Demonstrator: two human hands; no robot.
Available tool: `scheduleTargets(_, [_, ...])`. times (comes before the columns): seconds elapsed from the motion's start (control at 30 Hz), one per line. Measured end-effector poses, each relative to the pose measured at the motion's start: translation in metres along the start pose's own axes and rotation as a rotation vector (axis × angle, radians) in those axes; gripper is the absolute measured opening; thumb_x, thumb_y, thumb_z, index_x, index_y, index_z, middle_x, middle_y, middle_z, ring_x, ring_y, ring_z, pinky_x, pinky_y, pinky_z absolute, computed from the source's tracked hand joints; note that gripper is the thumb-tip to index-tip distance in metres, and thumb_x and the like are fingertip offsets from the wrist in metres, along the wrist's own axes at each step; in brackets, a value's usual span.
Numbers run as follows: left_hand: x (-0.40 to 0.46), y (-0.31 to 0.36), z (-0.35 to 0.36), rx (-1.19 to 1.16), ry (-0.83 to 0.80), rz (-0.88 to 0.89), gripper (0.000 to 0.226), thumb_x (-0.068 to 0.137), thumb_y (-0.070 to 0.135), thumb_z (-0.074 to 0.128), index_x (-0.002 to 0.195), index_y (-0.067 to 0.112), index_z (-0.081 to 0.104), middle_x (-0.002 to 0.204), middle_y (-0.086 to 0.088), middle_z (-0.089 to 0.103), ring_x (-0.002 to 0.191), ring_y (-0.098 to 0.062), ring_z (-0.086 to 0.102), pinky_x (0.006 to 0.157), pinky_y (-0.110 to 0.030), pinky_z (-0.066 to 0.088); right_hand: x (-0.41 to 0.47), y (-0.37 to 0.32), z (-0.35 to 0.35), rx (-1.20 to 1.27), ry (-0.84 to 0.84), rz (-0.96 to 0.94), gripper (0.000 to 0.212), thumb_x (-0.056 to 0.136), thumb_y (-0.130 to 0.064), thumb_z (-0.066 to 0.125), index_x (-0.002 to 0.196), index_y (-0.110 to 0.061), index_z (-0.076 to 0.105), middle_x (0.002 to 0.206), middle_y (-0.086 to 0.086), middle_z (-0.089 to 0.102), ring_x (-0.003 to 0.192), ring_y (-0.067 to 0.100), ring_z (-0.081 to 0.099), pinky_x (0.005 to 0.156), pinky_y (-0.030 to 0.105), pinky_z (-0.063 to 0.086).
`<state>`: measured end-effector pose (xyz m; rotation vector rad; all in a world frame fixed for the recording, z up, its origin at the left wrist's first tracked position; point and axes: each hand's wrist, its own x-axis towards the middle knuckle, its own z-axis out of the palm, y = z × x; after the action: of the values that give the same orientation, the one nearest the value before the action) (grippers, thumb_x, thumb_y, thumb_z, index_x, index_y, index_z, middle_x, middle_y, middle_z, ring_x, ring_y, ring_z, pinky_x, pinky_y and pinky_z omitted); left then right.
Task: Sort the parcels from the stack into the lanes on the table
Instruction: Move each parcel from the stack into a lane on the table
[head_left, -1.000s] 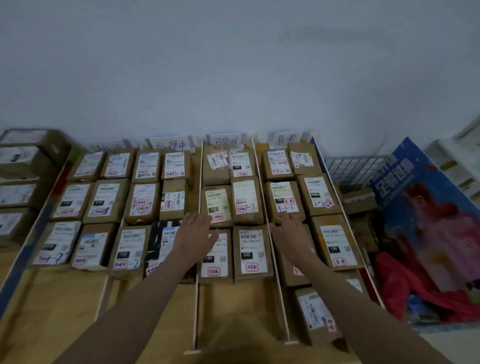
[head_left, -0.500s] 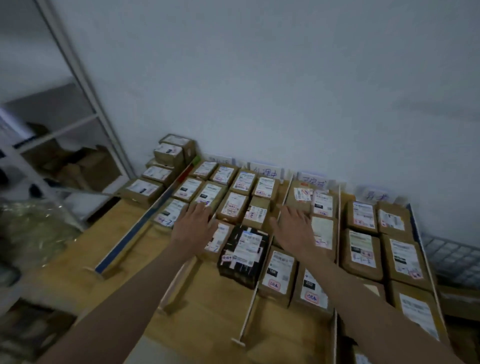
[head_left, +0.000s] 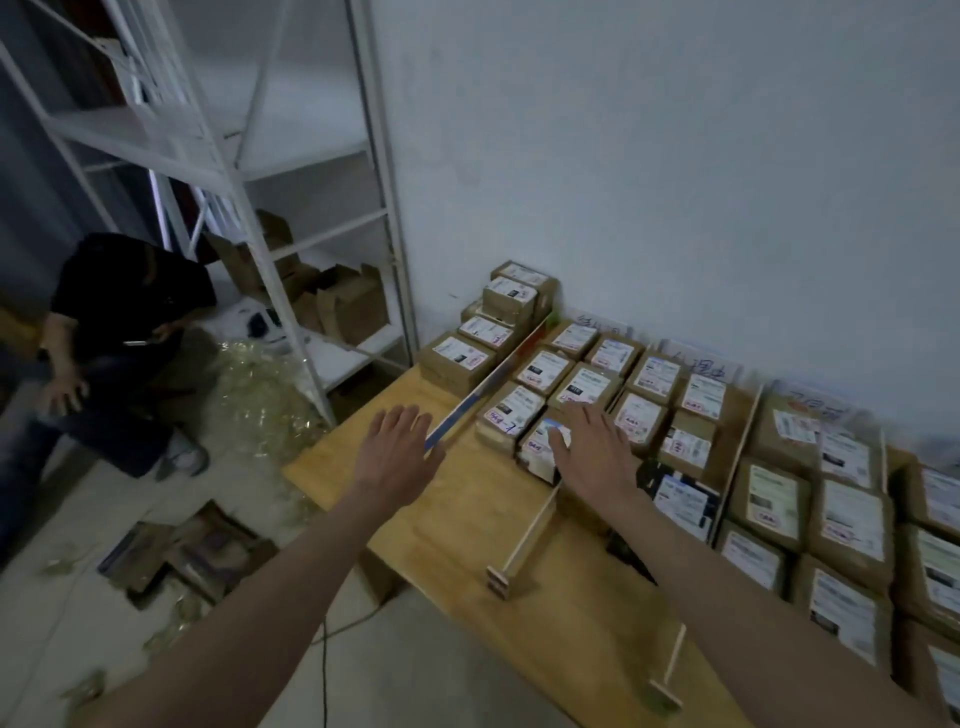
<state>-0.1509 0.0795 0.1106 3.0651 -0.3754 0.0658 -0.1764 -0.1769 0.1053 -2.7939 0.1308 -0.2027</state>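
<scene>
Both hands are reaching out empty, fingers spread: the left hand hovering over the counter, the right hand over the lanes. The stack is sitting far left. Its parcels look light and stiff; gripping opposite side edges seems best.
</scene>
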Motion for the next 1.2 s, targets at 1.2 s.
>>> scheduleTargets(1.2, [0.275, -0.178, 0.102, -0.014, -0.183, 0.149, 0.056, 0.101, 0.051, 0.034, 0.147, 0.020, 0.039, 0.153, -0.002, 0.039, 0.144, -0.021, 0.031, 0.121, -0.041, 0.016, 0.227, -0.100, 0.162, 0.089, -0.134, 0.291, 0.045, 0.098, -0.031, 0.046, 0.140, -0.014, 0.042, 0.142, 0.006, 0.047, 0.130, 0.027, 0.043, 0.107, 0.042, 0.034])
